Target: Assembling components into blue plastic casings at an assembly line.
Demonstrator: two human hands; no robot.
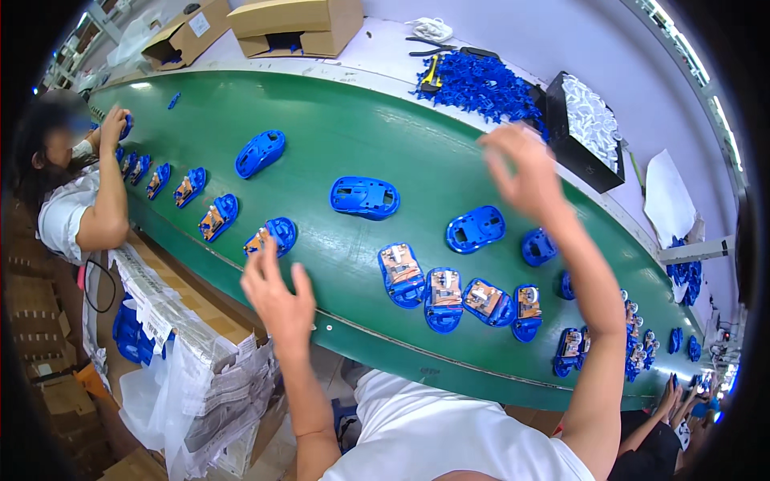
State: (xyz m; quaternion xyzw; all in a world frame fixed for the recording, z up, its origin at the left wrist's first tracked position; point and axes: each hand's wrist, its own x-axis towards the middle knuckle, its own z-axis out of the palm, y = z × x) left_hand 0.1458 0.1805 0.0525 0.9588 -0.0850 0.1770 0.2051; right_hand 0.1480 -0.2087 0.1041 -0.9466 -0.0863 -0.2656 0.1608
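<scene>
A: What's biggest on your feed?

B: Green belt (337, 108), sweeping right across me. Past its far edge I've got a heap of small blue parts (485, 92), then the black bin (579, 156) to its right.

A: Hands?

B: Right hand (531, 178) is up over the far side, in front of that heap; it's blurred, so I can't tell whether its fingers hold anything. Left hand (281, 303) is low on the near side, thumb set wide of the fingers, nothing gripped that I see.

A: And the piece?

B: Blue mouse base (284, 230), near the belt's close edge, just beyond the left fingertips. They overlap its lower-left end in my view; contact I can't confirm. Long axis slants up to the right. Left hand's clearly nearer.
</scene>
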